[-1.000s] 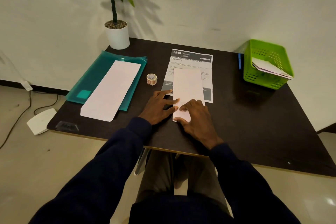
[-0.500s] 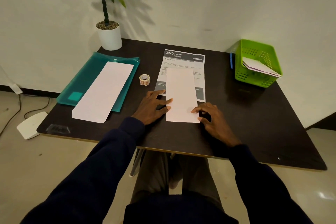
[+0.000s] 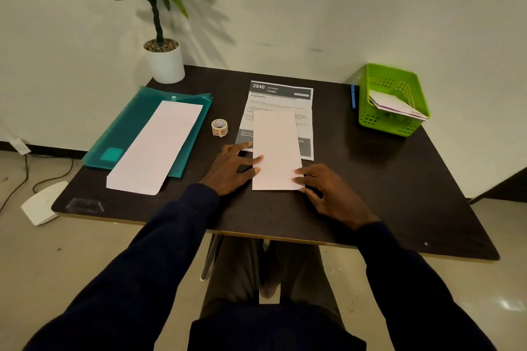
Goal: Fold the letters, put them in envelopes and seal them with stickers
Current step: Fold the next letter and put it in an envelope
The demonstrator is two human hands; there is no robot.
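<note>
A folded white letter (image 3: 276, 148) lies lengthwise on the dark table (image 3: 385, 179), partly over a printed sheet (image 3: 281, 95) headed 2940. My left hand (image 3: 232, 167) lies flat at the letter's left edge, fingertips touching the paper. My right hand (image 3: 328, 194) touches the near right corner of the letter with its fingertips. A long white envelope (image 3: 155, 148) rests on a teal plastic folder (image 3: 125, 128) at the left. A small roll of stickers (image 3: 219, 127) stands between the folder and the printed sheet.
A green basket (image 3: 395, 85) holding envelopes sits at the back right, a blue pen (image 3: 353, 97) beside it. A potted plant (image 3: 165, 61) stands at the back left corner. Cables and a white device (image 3: 42, 202) lie on the floor at left.
My right hand slid off the top of the letter to its near right corner. My left hand stayed at the left edge. The camera shifted a little.
</note>
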